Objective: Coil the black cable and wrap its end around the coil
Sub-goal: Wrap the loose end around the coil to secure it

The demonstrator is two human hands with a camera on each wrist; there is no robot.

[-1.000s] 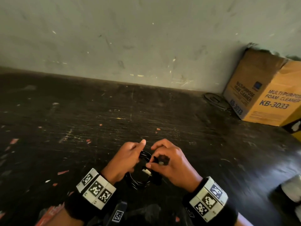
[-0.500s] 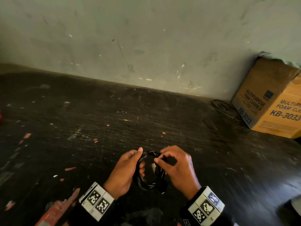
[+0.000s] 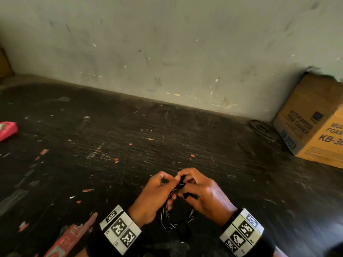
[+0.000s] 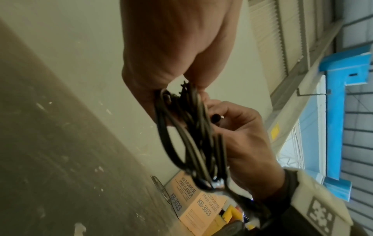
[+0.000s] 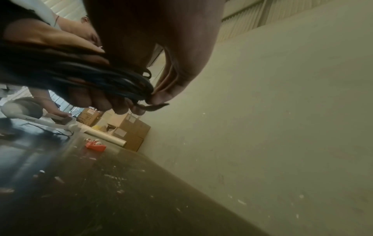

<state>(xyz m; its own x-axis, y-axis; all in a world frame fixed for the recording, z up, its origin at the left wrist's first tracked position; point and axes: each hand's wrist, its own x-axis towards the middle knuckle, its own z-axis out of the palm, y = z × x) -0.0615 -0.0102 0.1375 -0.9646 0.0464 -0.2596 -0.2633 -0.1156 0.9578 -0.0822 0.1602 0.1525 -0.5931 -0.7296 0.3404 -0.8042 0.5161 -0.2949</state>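
- Tape dispenser [image 3: 7, 130], pink-red, lies at the far left edge of the dark, scratched counter [image 3: 130, 145]; the right wrist view shows it near a pale tube [image 5: 105, 137] and a stack of brown cartons [image 5: 131, 131] against the wall.
- Red and orange flecks dot the counter's left half, and a strip of red printed tape [image 3: 68, 240] is stuck along its near edge.
- Left hand [image 3: 156, 197], a tagged band on its wrist, hangs above the counter with its fingers [image 4: 201, 83] curled, pinching the top of the black cable [image 3: 168, 216].
- The cable, gathered into a bunch of several loops, hangs between the two hands above the counter, its lower loops dangling below the palms; the left wrist view shows the loops [image 4: 193, 135] running down from the pinch.
- Right hand [image 3: 204, 195], touching the left at the fingertips, has its fingers bent round the same bunch and grips a short black end piece [image 4: 216, 118] beside the loops.
- A dark flat ring [image 3: 263, 129] lies on the counter at the foot of the grey wall [image 3: 167, 52].
- A cardboard box [image 3: 315, 127] printed "FOAM CLEANER KB-3033" stands at the far right, just beside the ring.
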